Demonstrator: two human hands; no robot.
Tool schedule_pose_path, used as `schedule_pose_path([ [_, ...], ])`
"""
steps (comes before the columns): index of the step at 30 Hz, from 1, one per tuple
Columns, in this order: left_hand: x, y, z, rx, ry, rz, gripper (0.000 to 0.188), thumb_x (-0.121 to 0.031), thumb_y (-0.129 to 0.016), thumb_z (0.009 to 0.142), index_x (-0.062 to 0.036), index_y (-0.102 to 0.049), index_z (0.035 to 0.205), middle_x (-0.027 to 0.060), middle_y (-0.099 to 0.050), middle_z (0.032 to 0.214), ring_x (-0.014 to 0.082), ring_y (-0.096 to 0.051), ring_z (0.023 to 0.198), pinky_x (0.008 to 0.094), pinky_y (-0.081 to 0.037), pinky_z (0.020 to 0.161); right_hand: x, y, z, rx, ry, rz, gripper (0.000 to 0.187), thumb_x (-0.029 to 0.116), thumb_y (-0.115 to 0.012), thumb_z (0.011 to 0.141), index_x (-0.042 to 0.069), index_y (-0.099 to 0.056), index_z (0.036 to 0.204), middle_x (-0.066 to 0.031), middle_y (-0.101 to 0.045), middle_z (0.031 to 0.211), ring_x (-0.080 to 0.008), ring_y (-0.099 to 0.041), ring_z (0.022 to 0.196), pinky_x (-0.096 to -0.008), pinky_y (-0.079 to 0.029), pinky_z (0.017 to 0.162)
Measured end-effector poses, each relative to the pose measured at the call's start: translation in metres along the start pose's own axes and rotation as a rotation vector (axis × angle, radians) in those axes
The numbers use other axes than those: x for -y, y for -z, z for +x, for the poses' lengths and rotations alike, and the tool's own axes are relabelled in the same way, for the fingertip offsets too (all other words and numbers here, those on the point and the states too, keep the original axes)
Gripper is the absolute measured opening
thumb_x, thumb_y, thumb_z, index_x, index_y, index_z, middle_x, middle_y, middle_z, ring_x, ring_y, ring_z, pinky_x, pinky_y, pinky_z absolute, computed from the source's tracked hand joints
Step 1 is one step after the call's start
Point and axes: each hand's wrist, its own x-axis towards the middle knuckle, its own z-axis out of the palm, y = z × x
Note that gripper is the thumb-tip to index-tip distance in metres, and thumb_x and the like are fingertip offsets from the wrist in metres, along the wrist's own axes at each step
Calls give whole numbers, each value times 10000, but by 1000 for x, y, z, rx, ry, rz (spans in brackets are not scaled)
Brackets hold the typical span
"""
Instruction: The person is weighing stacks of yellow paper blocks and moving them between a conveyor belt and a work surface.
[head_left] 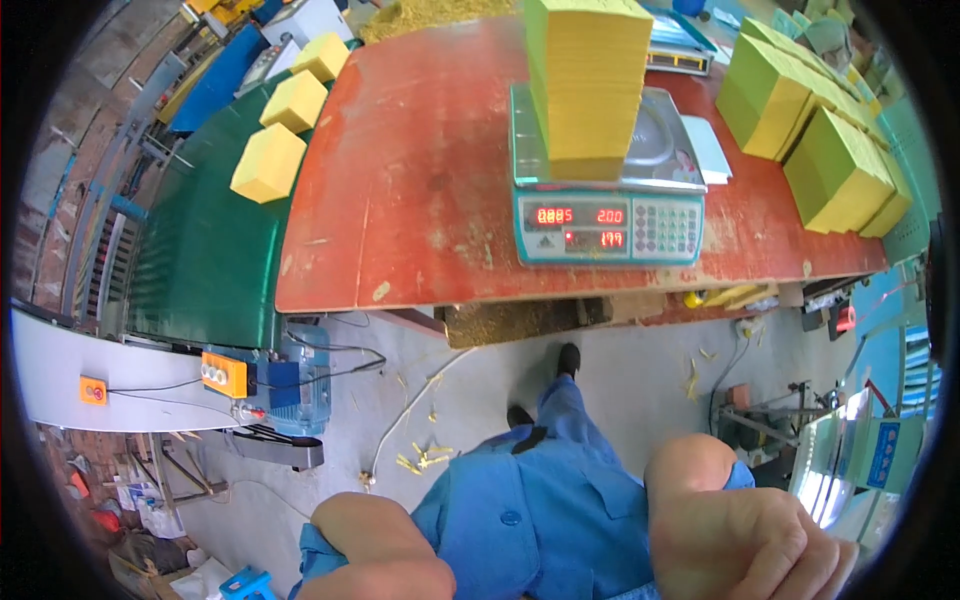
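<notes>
My right hand point(775, 550) is raised at the lower right, its fingers curled in. Whatever they might hold is hidden. At the bottom edge, my left hand point(410, 580) shows only in part, cut off by the picture, and its fingers are out of sight. Both hands are well apart from the table. Across from me, a tall stack of yellow paper point(590, 90) stands on the pan of a digital scale point(610, 225) with a lit red display and a keypad. The scale sits near the front edge of a worn red table point(400, 170).
More yellow paper stacks point(835, 170) stand at the table's right. Three yellow blocks point(270, 162) lie along a green conveyor belt point(200, 250) at left. An orange button box point(224, 375) and a cable on the floor point(420, 395) lie nearer. Machinery point(850, 450) stands at right.
</notes>
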Motion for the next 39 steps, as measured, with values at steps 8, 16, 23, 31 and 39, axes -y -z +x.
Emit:
schedule_pose_path([
  [8,47,11,43,-76,-393,391,135,38,-666,798,-43,-625,898,61,-617,1027,210,-606,870,348,-561,628,-42,37,13,3,79,-2,98,-28,-618,836,67,-606,815,-12,-598,832,-136,-638,697,-242,-496,614],
  [16,56,53,59,62,-97,528,270,-61,-683,828,-55,-575,1076,80,-590,1108,201,-556,1054,365,-584,704,-75,73,39,-111,-234,-72,61,141,-591,902,100,-604,859,-13,-589,876,-141,-612,662,-258,-447,551],
  [23,29,167,27,-40,493,1417,115,-117,-594,846,-21,-654,865,108,-686,818,243,-672,793,348,-536,693,-124,132,38,484,-506,19,190,263,-621,910,104,-573,1003,-69,-627,943,-286,-651,747,-389,-515,696],
  [31,-144,428,-35,14,628,2350,116,-56,-692,810,-34,-676,923,93,-679,889,256,-663,805,354,-526,688,-200,78,-38,148,-891,-43,293,298,-636,928,28,-548,853,-118,-569,717,-226,-594,571,-326,-494,505],
  [39,-176,592,-42,228,983,2209,368,-176,-710,800,-41,-633,1133,127,-638,1217,298,-589,1149,397,-485,952,-264,8,-87,74,-998,-261,324,321,-647,916,34,-535,817,-124,-581,693,-221,-575,584,-303,-453,521],
])
